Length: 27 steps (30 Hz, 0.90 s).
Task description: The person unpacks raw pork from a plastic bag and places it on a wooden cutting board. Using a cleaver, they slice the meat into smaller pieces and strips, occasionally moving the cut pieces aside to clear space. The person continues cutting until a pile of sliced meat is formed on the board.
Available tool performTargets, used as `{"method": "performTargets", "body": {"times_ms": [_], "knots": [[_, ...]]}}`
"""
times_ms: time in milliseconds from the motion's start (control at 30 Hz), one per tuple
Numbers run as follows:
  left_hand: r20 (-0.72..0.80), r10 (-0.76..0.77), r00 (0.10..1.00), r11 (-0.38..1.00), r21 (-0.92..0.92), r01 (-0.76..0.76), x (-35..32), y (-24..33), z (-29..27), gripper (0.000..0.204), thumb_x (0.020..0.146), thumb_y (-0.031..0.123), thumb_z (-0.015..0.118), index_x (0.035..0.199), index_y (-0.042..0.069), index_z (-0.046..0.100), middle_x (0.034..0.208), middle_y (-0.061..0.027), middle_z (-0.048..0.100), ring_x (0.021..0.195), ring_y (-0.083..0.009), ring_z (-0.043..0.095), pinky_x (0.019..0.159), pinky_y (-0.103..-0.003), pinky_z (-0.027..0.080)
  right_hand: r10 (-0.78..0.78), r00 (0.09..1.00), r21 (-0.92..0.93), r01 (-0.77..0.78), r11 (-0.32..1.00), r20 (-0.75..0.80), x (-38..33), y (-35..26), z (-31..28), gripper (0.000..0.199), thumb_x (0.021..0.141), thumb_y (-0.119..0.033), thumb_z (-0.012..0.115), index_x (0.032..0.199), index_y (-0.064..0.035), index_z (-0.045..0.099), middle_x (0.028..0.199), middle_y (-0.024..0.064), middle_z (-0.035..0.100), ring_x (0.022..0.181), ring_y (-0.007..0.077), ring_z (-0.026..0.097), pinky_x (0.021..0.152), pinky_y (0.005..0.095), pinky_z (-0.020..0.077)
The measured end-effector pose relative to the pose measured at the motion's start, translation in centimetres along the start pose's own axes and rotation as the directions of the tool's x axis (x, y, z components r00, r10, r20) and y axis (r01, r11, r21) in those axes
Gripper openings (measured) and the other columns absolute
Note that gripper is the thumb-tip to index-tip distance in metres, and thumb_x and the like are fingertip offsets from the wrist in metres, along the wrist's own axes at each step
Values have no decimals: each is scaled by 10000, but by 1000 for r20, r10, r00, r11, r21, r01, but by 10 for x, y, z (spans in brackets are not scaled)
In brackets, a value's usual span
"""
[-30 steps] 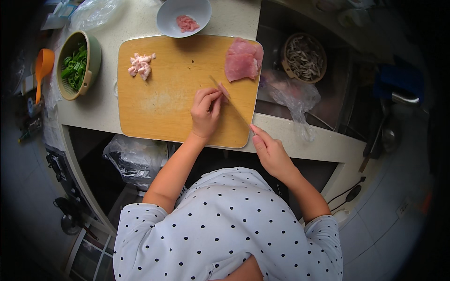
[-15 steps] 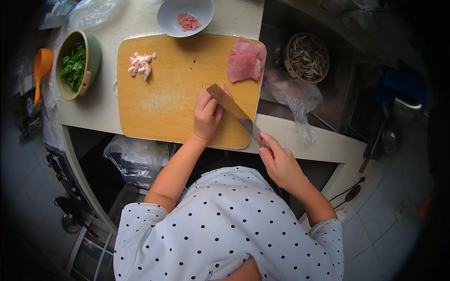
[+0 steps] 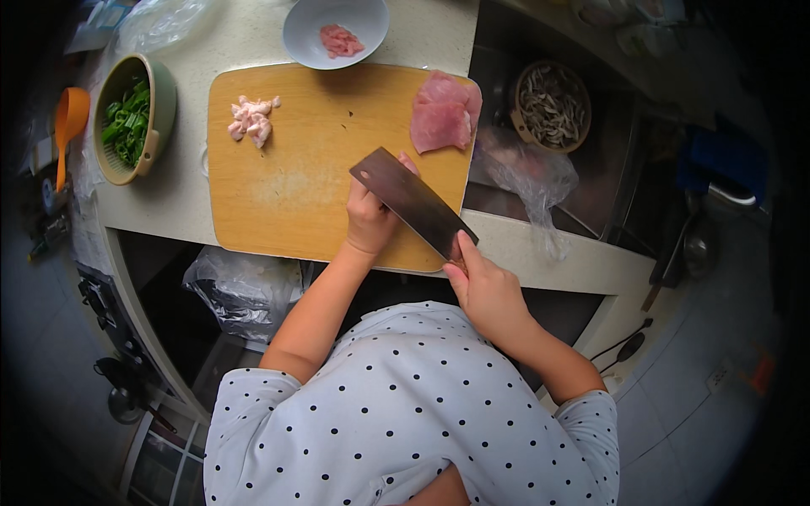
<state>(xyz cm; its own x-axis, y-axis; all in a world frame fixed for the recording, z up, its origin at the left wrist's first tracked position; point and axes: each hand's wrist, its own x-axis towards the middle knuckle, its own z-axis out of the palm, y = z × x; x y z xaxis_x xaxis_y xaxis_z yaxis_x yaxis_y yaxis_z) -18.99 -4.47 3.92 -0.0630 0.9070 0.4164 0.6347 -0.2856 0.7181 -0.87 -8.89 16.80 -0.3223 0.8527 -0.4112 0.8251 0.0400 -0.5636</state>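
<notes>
My right hand (image 3: 489, 291) grips the handle of a cleaver (image 3: 411, 201), its wide dark blade tilted face-up over the near right part of the wooden cutting board (image 3: 295, 211). Beneath the blade, my left hand (image 3: 369, 221) is curled on the board, its fingers partly covered. A pink piece of meat (image 3: 408, 163) sticks out past the blade beside those fingers; the rest of it is hidden. Flat slices of pink meat (image 3: 441, 118) lie at the board's far right corner. A small heap of pale, chopped fatty meat (image 3: 252, 121) sits at the far left.
Behind the board stands a white bowl (image 3: 304, 34) with some cut meat. A green basket (image 3: 164, 110) of chopped green vegetables is at left, near an orange ladle (image 3: 72, 114). The sink (image 3: 603, 181) at right holds a basket of small shrimp-like pieces (image 3: 550, 107) and a plastic bag (image 3: 540, 173).
The cleaver's blade has rolled from nearly edge-on to showing its broad face, now covering more of my left hand. My right hand has shifted slightly left and nearer to me.
</notes>
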Motion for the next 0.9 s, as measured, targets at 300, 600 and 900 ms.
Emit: {"method": "performTargets", "body": {"times_ms": [300,600,900], "knots": [[13,-54,998,996,-73,55,0,1,-4,239,663,-56,657,893,6,636,918,-154,619,830,-355,587,723,-390,490,-29,1000,74,29,997,-9,41,-6,18,497,899,-311,571,1247,24,452,740,184,641,599,370,627,525,428,510],[38,-70,997,996,-55,72,4,4,-7,214,689,-87,621,889,-11,635,932,-148,623,874,-345,593,740,-375,493,-1,1000,114,5,993,-30,47,3,27,450,900,-254,572,1241,13,452,828,181,650,704,374,638,592,441,521],[86,-170,982,980,-94,177,9,19,-21,260,693,-62,662,944,-11,621,982,-142,600,925,-329,571,797,-374,475,70,993,458,-106,883,96,57,14,16,431,951,-304,495,1252,5,491,843,215,652,772,362,654,666,386,509]]}}
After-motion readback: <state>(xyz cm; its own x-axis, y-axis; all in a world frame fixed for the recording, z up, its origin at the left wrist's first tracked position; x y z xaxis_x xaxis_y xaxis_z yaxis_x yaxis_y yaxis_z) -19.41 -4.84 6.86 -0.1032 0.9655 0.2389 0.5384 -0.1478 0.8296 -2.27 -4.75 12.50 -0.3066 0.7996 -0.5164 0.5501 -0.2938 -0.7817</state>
